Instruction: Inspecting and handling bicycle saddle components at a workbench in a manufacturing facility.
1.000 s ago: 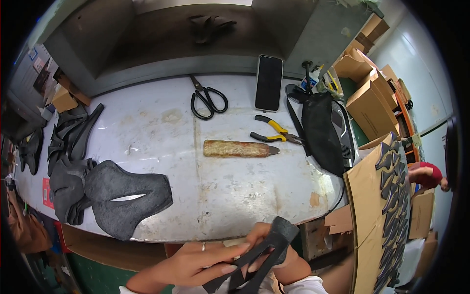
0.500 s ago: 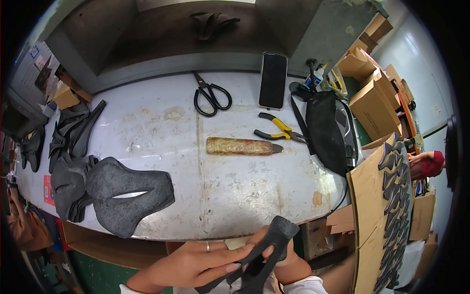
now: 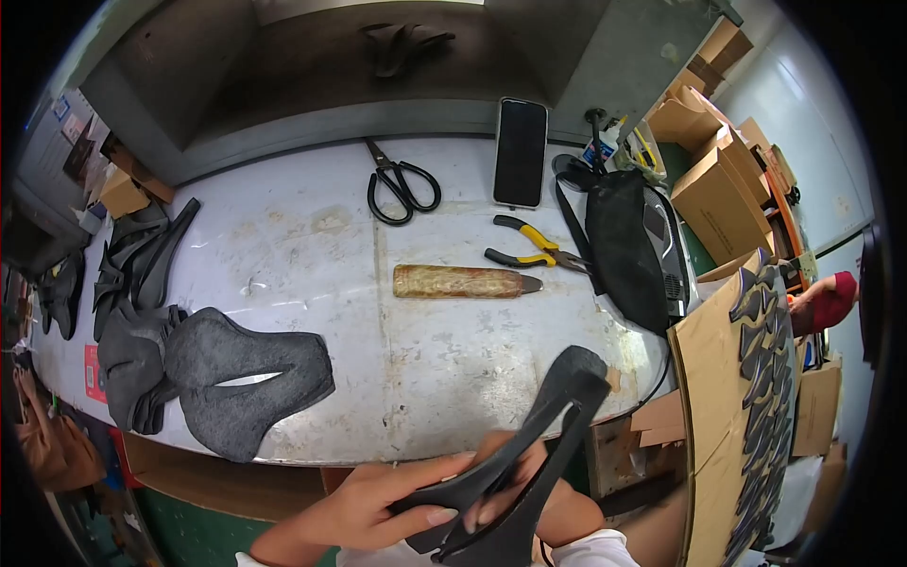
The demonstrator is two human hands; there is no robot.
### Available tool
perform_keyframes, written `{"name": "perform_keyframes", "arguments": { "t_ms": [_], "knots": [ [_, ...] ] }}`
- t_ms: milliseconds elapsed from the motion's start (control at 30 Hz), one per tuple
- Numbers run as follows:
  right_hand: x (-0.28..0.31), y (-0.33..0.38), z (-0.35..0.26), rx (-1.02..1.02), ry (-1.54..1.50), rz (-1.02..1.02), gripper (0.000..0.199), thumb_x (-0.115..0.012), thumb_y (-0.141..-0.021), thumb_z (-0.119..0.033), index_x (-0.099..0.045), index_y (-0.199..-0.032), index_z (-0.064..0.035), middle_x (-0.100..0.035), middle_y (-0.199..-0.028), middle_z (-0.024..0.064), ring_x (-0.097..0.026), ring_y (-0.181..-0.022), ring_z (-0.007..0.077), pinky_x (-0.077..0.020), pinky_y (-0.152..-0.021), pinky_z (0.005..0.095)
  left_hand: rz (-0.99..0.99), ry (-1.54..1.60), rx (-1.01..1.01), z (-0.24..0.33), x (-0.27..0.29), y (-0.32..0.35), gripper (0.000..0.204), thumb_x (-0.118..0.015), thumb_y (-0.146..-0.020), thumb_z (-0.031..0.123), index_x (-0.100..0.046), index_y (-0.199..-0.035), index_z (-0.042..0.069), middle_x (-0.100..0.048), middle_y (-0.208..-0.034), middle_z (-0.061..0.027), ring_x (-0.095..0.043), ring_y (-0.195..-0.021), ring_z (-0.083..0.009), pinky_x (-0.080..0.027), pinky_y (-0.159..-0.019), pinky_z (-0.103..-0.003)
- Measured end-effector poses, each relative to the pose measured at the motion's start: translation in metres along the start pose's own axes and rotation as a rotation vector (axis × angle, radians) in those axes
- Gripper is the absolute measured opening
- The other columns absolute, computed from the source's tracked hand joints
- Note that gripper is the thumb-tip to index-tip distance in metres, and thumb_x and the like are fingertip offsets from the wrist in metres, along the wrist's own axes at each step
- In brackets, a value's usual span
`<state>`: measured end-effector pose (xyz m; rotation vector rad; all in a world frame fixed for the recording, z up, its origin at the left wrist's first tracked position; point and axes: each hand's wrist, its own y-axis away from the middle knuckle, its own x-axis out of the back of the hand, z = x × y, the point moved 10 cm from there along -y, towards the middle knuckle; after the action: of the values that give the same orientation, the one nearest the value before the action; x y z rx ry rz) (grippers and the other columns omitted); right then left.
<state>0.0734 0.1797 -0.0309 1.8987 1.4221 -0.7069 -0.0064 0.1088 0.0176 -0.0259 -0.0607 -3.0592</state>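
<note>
Near the bottom edge, both hands hold a dark grey, horseshoe-shaped shoe upper piece (image 3: 534, 444) just off the front of the white worktable (image 3: 321, 255). My left hand (image 3: 378, 506) grips its lower end with the thumb on top. My right hand (image 3: 520, 482) is under the piece and mostly hidden by it. A stack of similar grey cut pieces (image 3: 222, 373) lies on the table's left side.
Black scissors (image 3: 402, 184), a dark phone (image 3: 521, 151), yellow-handled pliers (image 3: 529, 248), a brown wrapped tool (image 3: 463, 282) and a black bag (image 3: 631, 246) sit on the table. Cardboard boxes (image 3: 718, 170) and a cardboard sheet with dark pieces (image 3: 746, 406) stand at right, near another person's red sleeve (image 3: 831, 300).
The view has shifted slightly. The grey piece stays in both hands and has tilted a little; nothing on the table has moved.
</note>
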Motion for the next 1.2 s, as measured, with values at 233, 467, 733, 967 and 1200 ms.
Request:
{"name": "perform_keyframes", "arguments": {
  "t_ms": [233, 467, 733, 967, 1200],
  "knots": [
    [0.004, -0.004, 0.021, -0.191, 0.032, 0.087, 0.049, -0.089, -0.063, -0.011, -0.065, -0.102, 0.0072, -0.069, -0.087, 0.0108, -0.064, -0.078, 0.0169, -0.0480, -0.069, 0.0276, 0.072, 0.265, 0.090, -0.008, 0.001, -0.003, 0.048, -0.064, -0.089, 0.003, -0.050, -0.133, -0.006, -0.068, -0.111, -0.0164, -0.065, -0.099, -0.0158, -0.049, -0.085, -0.028],
    [0.009, -0.005, 0.031, -0.216, 0.174, 0.003, 0.046, -0.086, -0.070, -0.017, -0.068, -0.105, 0.0054, -0.069, -0.099, 0.0092, -0.063, -0.090, 0.0159, -0.0486, -0.081, 0.0278, 0.105, 0.356, 0.098, -0.013, 0.002, 0.002, 0.043, -0.063, -0.090, 0.000, -0.052, -0.132, -0.004, -0.066, -0.117, -0.0152, -0.063, -0.103, -0.0147, -0.048, -0.087, -0.027],
    [0.000, -0.003, 0.022, -0.228, -0.098, 0.094, 0.080, -0.067, -0.070, -0.075, -0.066, -0.078, 0.0045, -0.067, -0.072, 0.0101, -0.063, -0.065, 0.0163, -0.0465, -0.057, 0.0267, -0.002, 0.214, -0.014, 0.005, -0.002, -0.002, 0.049, -0.064, -0.092, 0.004, -0.050, -0.138, 0.005, -0.072, -0.101, -0.0094, -0.069, -0.083, -0.0133, -0.053, -0.074, -0.026],
    [0.007, -0.003, 0.020, -0.147, 0.052, 0.005, 0.046, -0.087, -0.063, -0.018, -0.061, -0.097, 0.0008, -0.065, -0.080, 0.0035, -0.060, -0.075, 0.0119, -0.0468, -0.068, 0.0260, -0.089, 0.273, 0.124, -0.012, -0.010, -0.003, 0.054, -0.072, -0.084, 0.003, -0.052, -0.135, -0.001, -0.069, -0.107, -0.0109, -0.065, -0.093, -0.0114, -0.049, -0.082, -0.025],
    [-0.001, -0.011, 0.021, -0.133, 0.224, 0.183, 0.073, -0.094, -0.057, -0.016, -0.055, -0.118, -0.0008, -0.064, -0.086, 0.0041, -0.061, -0.075, 0.0145, -0.0483, -0.064, 0.0259, 0.369, 0.591, 0.031, -0.020, 0.013, 0.007, 0.058, -0.060, -0.093, 0.003, -0.033, -0.145, 0.000, -0.055, -0.127, -0.0124, -0.056, -0.110, -0.0151, -0.046, -0.092, -0.029]
  ]
}}
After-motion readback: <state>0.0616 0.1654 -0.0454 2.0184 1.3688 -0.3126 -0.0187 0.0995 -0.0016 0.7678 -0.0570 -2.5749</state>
